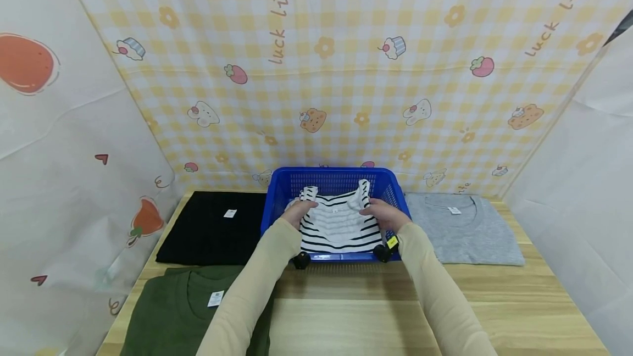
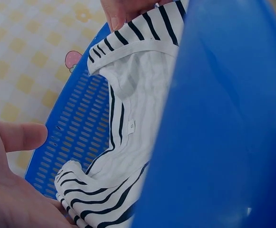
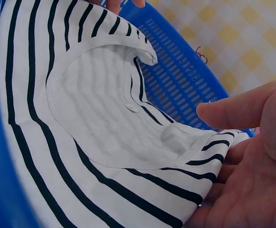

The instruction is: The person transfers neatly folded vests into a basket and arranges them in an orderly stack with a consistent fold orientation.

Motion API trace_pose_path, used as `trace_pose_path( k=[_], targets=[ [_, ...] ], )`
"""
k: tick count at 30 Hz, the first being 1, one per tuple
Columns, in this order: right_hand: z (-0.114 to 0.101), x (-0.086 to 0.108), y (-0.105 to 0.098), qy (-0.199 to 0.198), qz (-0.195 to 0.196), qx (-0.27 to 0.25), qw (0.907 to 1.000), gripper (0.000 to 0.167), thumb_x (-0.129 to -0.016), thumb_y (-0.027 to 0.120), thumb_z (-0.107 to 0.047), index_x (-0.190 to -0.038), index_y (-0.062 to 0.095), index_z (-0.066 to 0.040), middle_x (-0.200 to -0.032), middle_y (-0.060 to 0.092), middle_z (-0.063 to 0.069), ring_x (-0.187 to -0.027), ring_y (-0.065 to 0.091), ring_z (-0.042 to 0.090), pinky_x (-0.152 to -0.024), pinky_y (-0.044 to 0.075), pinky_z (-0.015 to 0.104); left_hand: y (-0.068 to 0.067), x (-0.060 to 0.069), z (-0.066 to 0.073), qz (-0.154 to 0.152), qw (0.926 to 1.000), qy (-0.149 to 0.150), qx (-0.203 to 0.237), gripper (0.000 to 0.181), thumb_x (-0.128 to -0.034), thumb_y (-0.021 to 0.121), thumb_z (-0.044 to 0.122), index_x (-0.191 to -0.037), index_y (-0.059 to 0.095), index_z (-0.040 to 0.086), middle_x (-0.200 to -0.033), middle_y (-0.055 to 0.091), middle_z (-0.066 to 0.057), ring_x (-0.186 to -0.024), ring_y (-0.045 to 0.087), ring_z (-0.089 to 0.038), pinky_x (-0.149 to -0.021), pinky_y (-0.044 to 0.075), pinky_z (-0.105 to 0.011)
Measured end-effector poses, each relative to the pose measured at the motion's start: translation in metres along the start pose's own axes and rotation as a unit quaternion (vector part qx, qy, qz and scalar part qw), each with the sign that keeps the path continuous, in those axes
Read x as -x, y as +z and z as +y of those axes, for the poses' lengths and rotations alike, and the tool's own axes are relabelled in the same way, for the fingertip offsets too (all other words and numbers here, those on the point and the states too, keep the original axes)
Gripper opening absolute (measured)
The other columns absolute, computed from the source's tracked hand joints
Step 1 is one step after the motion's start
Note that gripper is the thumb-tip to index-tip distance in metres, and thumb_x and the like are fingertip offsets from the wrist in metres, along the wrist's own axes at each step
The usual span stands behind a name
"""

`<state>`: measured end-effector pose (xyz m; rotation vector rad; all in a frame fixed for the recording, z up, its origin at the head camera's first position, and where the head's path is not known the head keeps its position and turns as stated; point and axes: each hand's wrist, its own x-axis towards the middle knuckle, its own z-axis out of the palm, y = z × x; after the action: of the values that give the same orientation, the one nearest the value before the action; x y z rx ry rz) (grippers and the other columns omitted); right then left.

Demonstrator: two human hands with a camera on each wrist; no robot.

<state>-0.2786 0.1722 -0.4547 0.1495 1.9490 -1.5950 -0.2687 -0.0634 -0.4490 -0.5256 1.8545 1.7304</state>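
A white shirt with black stripes (image 1: pixel 341 238) lies inside a blue plastic basket (image 1: pixel 331 171), its wide neckline facing up. My left hand (image 1: pixel 295 214) is at the shirt's left side, and my right hand (image 1: pixel 388 215) is at its right. In the left wrist view, the left thumb (image 2: pixel 26 137) stands away from the cloth while the other fingers are partly hidden behind the striped edge. The right wrist view shows the right thumb (image 3: pixel 219 114) likewise apart, with the fingers against the shirt's outer side. A small size label (image 2: pixel 131 127) shows inside the collar.
Left of the basket lies a folded black shirt (image 1: pixel 203 235), and nearer me a folded dark green shirt (image 1: pixel 163 306). A folded grey shirt (image 1: pixel 460 235) lies to the right. Behind the wooden table (image 1: pixel 346 317) hangs a yellow checked cloth (image 1: pixel 277 92).
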Motion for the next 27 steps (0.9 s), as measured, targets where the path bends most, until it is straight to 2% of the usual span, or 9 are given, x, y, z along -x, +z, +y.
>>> trace_pose_path(
  k=[8, 15, 27],
  targets=[
    [-0.0005, 0.001, -0.0008, 0.019, 0.023, 0.021, 0.9993, 0.071, -0.092, 0.046, -0.009, -0.144, -0.002, 0.001, -0.147, 0.007, 0.025, -0.132, 0.019, 0.04, -0.103, 0.026, 0.051, -0.0013, -0.0064, 0.0012, 0.001, 0.9998, 0.006, -0.019, 0.079, -0.0898, 0.053, 0.027, -0.146, 0.0, 0.008, -0.151, -0.003, -0.017, -0.136, 0.001, -0.038, -0.108, 0.011, -0.052],
    [-0.0005, 0.0014, 0.0002, 0.03, 0.037, 0.03, 0.9984, 0.072, -0.091, 0.049, -0.01, -0.145, 0.002, -0.001, -0.149, 0.004, 0.023, -0.134, 0.016, 0.039, -0.104, 0.024, 0.051, -0.0019, -0.0054, 0.0019, 0.003, 0.9997, 0.003, -0.026, 0.081, -0.0899, 0.053, 0.027, -0.146, -0.003, 0.01, -0.151, -0.007, -0.014, -0.136, 0.0, -0.038, -0.108, 0.012, -0.052],
    [0.001, -0.0016, -0.0008, 0.027, 0.023, 0.024, 0.9991, 0.072, -0.092, 0.046, -0.009, -0.145, -0.001, 0.0, -0.148, 0.004, 0.025, -0.133, 0.016, 0.039, -0.105, 0.025, 0.05, -0.0037, -0.003, 0.0027, -0.005, 0.9989, 0.003, -0.048, 0.08, -0.0914, 0.051, 0.029, -0.146, -0.004, 0.009, -0.151, -0.007, -0.016, -0.135, 0.002, -0.04, -0.107, 0.014, -0.055]
  ],
)
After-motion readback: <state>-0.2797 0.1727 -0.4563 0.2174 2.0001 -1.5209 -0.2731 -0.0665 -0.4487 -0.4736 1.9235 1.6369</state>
